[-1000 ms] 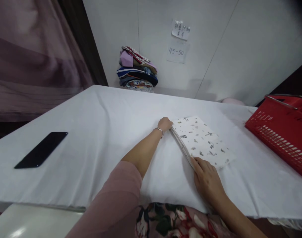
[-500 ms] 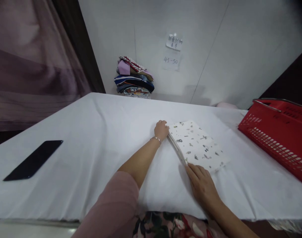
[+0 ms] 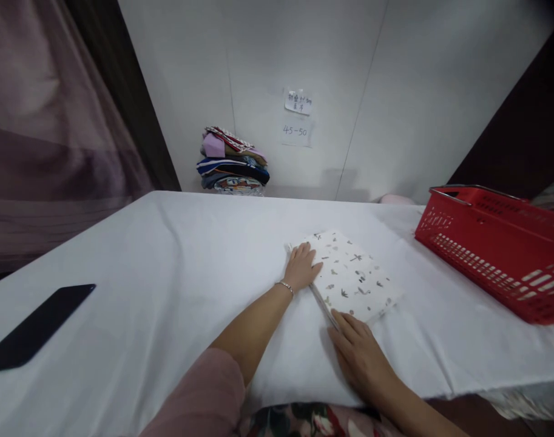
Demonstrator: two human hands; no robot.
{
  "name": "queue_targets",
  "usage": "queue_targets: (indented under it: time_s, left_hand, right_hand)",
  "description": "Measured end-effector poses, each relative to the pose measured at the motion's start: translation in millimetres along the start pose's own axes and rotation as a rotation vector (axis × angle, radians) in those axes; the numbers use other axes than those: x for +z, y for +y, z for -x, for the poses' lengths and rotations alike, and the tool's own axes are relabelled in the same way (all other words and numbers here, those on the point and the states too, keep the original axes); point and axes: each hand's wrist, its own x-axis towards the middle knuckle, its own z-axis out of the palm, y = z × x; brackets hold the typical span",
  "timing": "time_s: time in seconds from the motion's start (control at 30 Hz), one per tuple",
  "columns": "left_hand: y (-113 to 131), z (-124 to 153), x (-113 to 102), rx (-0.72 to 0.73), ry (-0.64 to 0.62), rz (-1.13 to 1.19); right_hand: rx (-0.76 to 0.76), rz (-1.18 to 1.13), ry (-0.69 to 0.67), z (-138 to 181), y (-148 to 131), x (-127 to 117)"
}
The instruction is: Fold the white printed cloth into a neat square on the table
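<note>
A folded white cloth (image 3: 349, 273) with small grey and brown prints of plants and animals lies on the white-covered table, several layers showing at its left edge. My left hand (image 3: 301, 267), with a bracelet at the wrist, rests on the cloth's left side, fingers spread and flat. At the corner closest to me, my right hand (image 3: 356, 346) has its fingertips over the cloth's edge and the thumb side against the layers. The undersides of both hands are hidden.
A red plastic basket (image 3: 486, 243) with a metal handle stands at the right. On the left lies a dark flat slab (image 3: 35, 328). A stack of folded fabrics (image 3: 233, 164) is behind the table's far edge, by a wall with paper notes (image 3: 297, 130).
My left hand has gone from gripping the cloth's far left corner to lying flat on top, nearer to me. My right hand stays at the near corner. The camera view has shifted.
</note>
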Motion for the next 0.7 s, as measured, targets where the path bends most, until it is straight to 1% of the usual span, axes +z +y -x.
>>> queue_targets:
  time_s: [0.1,0.17,0.2,0.23,0.3,0.4,0.47,0.5,0.53,0.6,0.67,0.7]
  left_hand:
    - [0.9,-0.4,-0.4,0.004,0.004,-0.008]
    - [1.6,-0.3,-0.1,0.005,0.012,-0.013]
    - [1.7,0.0,0.2,0.004,0.018,-0.015]
    - [1.6,0.3,0.5,0.003,0.022,-0.018]
    - [0.9,0.9,0.9,0.0,0.021,-0.021]
    - [-0.6,1.5,1.0,0.01,0.02,-0.024]
    - [-1.3,1.6,0.9,0.021,0.029,-0.027]
    - [-1.5,1.5,0.8,0.023,0.032,-0.029]
    - [-1.5,1.5,0.6,0.021,0.032,-0.03]
    - [-1.0,1.8,0.1,0.018,0.029,-0.031]
    - [0.6,2.7,-0.3,0.021,0.033,-0.03]
    - [1.7,3.3,-0.3,0.022,0.038,-0.03]
  right_hand:
    - [-0.012,-0.142,-0.009,-18.3,14.2,-17.9]
    - [0.012,-0.18,0.036,-36.7,26.5,-21.7]
    - [0.03,-0.178,0.039,-45.4,31.1,-19.9]
    - [0.052,-0.17,0.01,-52.9,33.9,-15.8]
    - [0.079,-0.159,-0.11,-61.9,33.8,-3.5]
    - [0.028,-0.204,-0.245,-63.4,31.0,11.1]
    - [0.037,-0.273,-0.231,-62.6,39.8,10.9]
    - [0.071,-0.302,-0.196,-63.0,49.6,7.9]
    - [0.142,-0.309,-0.13,-63.9,63.1,3.7]
    - [0.286,-0.262,-0.021,-66.5,98.2,-5.0]
    - [0.426,-0.192,0.028,-68.8,136.7,-10.3]
    - [0.494,-0.193,0.019,-69.6,154.2,-11.2]
